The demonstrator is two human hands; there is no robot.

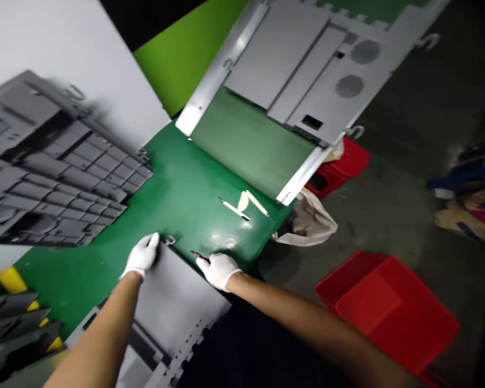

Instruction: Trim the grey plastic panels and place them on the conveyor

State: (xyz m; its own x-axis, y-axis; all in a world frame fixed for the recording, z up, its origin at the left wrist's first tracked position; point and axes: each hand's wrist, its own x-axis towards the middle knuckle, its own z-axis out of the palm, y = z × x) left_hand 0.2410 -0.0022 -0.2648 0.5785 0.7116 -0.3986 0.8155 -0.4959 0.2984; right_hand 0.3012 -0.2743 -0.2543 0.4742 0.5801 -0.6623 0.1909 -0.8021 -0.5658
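A large grey plastic panel (181,302) lies at the bottom of the head view, in front of my body. White-gloved, my left hand (142,255) grips the panel's far left corner, close to a small hook-shaped clip (170,240). My right hand (219,270), also gloved, is closed around a slim dark tool with a pointed tip (196,254), beside the panel's far edge. Most of this tool is hidden in the fingers, so its exact kind does not show. On the green table (173,178) beyond lie a thin pale-handled tool (234,209) and a bent cream-coloured piece (255,201).
A conveyor with a green ribbed belt (250,143) carries another grey panel (299,59). At left stands a ribbed grey panel (64,167); dark parts with yellow edging (20,323) are below it. On the right are a pale bag (311,223) and a red bin (388,307).
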